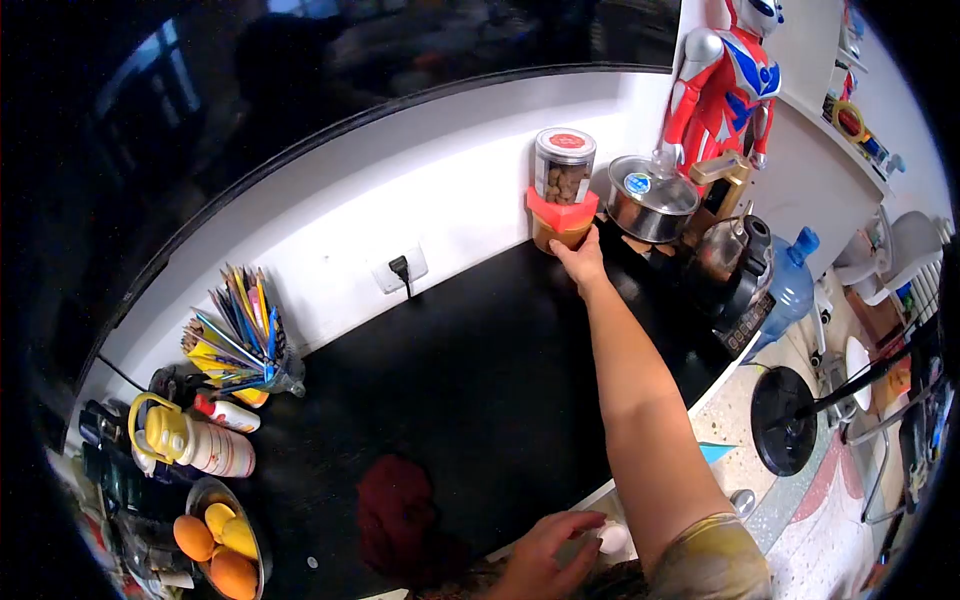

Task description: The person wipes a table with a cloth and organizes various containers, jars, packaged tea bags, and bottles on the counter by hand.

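My right hand (582, 262) reaches to the back of the black tabletop (440, 360), its fingers closed around the lower part of a brown tub (560, 232). A coral-red angular piece (563, 210) sits around the top of that tub. Above it stands a clear jar (565, 170) of brown lumpy pieces, with a silver lid and red label. Low in the view, my left hand (553, 553) hangs at the front edge, fingers curved and apart. A small pale rounded thing (613, 538) shows right at its fingertips.
Right of the stack are a lidded steel pot (652, 200), a kettle (735, 255) and a red-silver figure (725, 95). On the left stand a pencil holder (285, 375), a yellow-topped bottle (205, 445) and a fruit bowl (262, 545). Dark red cloth (395, 515) lies near the front.
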`<state>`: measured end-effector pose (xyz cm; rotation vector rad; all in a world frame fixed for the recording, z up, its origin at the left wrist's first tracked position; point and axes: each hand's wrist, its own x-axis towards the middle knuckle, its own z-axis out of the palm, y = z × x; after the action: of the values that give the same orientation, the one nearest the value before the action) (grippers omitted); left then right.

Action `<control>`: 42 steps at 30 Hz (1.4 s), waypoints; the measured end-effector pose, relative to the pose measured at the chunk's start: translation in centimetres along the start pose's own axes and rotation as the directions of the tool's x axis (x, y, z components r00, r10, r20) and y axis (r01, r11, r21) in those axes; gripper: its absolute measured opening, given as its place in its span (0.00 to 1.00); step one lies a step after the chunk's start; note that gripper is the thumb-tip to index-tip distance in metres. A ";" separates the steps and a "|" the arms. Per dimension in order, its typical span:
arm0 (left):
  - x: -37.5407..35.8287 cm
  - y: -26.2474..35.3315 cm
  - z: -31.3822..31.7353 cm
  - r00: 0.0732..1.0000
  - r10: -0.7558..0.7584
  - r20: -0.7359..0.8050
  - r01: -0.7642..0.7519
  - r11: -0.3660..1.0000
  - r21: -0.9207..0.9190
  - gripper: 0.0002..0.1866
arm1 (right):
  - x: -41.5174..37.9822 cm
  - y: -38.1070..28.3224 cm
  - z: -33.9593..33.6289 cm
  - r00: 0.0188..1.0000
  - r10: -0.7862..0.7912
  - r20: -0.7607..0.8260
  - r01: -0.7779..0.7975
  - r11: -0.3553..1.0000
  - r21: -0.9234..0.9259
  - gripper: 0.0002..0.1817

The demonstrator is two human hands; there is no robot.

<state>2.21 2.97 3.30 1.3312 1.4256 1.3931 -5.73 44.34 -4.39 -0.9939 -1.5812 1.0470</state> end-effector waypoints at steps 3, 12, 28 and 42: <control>-0.1 0.1 0.0 1.000 -0.006 0.012 0.006 1.000 0.026 0.13 | -0.5 0.5 -0.5 0.982 0.028 -0.189 -0.070 0.972 -0.223 0.44; 0.7 0.8 0.4 0.998 -0.060 -0.026 0.061 0.996 0.072 0.15 | -4.6 -1.2 -4.0 0.998 0.056 -0.037 -0.062 0.980 -0.187 0.27; 0.9 -0.1 0.3 0.968 0.161 -0.194 -0.127 0.976 0.174 0.01 | -36.9 -12.2 -40.2 0.848 0.525 -0.066 -0.530 0.840 -0.116 0.10; -0.3 -5.7 0.6 0.984 0.034 -0.174 0.038 0.919 0.393 0.07 | -66.4 -6.5 -52.1 0.644 0.631 -0.433 -0.712 0.701 -0.036 0.09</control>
<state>1.86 3.52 -2.44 1.4785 1.9058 1.2900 57.87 -11.36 -7.35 -1.9151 -0.9822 1.0798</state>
